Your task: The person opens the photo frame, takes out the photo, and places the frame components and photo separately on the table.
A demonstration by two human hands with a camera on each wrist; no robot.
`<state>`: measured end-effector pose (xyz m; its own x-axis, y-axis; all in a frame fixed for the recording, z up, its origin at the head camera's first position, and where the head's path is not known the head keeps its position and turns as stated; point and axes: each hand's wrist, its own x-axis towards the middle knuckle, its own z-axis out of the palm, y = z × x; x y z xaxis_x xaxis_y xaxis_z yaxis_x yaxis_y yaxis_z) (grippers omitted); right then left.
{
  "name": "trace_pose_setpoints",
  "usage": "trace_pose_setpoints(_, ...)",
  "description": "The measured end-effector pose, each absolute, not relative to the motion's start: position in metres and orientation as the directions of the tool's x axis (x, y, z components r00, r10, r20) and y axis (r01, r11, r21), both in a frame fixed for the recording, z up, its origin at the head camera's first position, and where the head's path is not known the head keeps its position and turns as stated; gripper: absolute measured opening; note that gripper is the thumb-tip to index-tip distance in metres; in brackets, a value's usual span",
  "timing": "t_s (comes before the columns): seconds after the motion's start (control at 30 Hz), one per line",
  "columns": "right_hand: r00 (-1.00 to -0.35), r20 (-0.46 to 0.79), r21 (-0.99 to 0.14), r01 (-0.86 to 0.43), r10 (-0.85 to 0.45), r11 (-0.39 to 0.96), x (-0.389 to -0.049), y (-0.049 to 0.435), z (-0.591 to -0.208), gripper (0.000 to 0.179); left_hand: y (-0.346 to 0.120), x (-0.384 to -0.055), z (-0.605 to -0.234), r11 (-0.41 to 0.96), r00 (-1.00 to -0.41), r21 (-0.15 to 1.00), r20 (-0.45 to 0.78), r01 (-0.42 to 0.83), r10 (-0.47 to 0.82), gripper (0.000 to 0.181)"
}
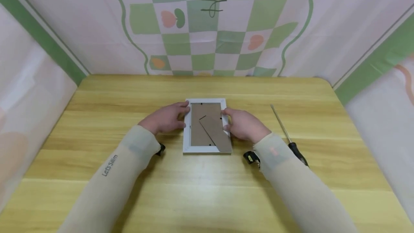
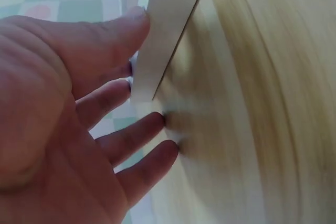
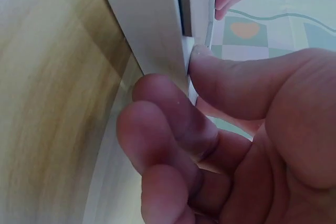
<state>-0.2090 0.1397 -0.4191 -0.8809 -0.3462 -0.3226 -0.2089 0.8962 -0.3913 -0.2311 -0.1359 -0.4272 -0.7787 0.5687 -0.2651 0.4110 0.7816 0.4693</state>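
Observation:
A white picture frame (image 1: 186, 137) lies back up on the table, its brown backing board (image 1: 196, 134) showing. A slanted easel leg (image 1: 218, 132) is attached to that board, and small dark tabs sit along the inner border. At the frame's left side, my left hand (image 1: 166, 118) touches the edge with thumb and forefinger; in the left wrist view its other fingers (image 2: 131, 139) reach out fairly straight near the tabletop. Opposite it, my right hand (image 1: 244, 123) grips the right border, thumb on the rim and fingers (image 3: 152, 135) curled beside it.
To the right, a screwdriver (image 1: 292, 146) with a black handle lies on the wooden table (image 1: 200, 193), partly behind the right sleeve (image 1: 291, 175). Patterned cloth (image 1: 203, 42) hangs behind the table and along both sides.

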Motion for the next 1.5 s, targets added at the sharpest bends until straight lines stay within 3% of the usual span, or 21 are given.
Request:
trace_pose_setpoints(0.27, -0.869, -0.331, -0.393, -0.228, -0.368, 0.891, -0.213, 0.148, -0.422, 0.059, -0.129, -0.226, -0.427, 0.815, -0.797, 0.355, -0.242, 0.458, 0.553, 0.062)
trace_pose_setpoints(0.53, -0.893, -0.276, -0.318, -0.265, -0.356, 0.91, -0.186, 0.147, -0.411, 0.072, -0.119, -0.215, -0.427, 0.834, -0.82, 0.246, -0.188, 0.493, 0.54, 0.026)
trace_pose_setpoints(0.7, -0.876, -0.297, -0.22, -0.323, -0.379, 0.92, -0.156, 0.132, -0.408, 0.093, -0.113, -0.21, -0.424, 0.849, -0.828, 0.228, -0.207, 0.477, 0.521, 0.035)
trace_pose_setpoints(0.9, -0.91, -0.233, -0.131, -0.319, -0.342, 0.939, -0.138, 0.12, -0.422, 0.113, -0.111, -0.205, -0.425, 0.855, -0.83, 0.229, -0.223, 0.465, 0.511, 0.041)
trace_pose_setpoints(1.2, -0.898, -0.261, -0.105, -0.339, -0.355, 0.935, -0.144, 0.129, -0.419, 0.111, -0.11, -0.199, -0.424, 0.853, -0.827, 0.234, -0.225, 0.467, 0.515, 0.04)
trace_pose_setpoints(1.43, -0.881, -0.302, -0.115, -0.346, -0.365, 0.931, -0.15, 0.142, -0.412, 0.105, -0.113, -0.195, -0.424, 0.813, -0.814, 0.229, -0.117, 0.536, 0.569, 0.014)
trace_pose_setpoints(1.5, -0.884, -0.278, -0.109, -0.36, -0.376, 0.927, -0.149, 0.144, -0.411, 0.101, -0.113, -0.195, -0.426, 0.81, -0.822, 0.252, -0.082, 0.53, 0.564, 0.016)
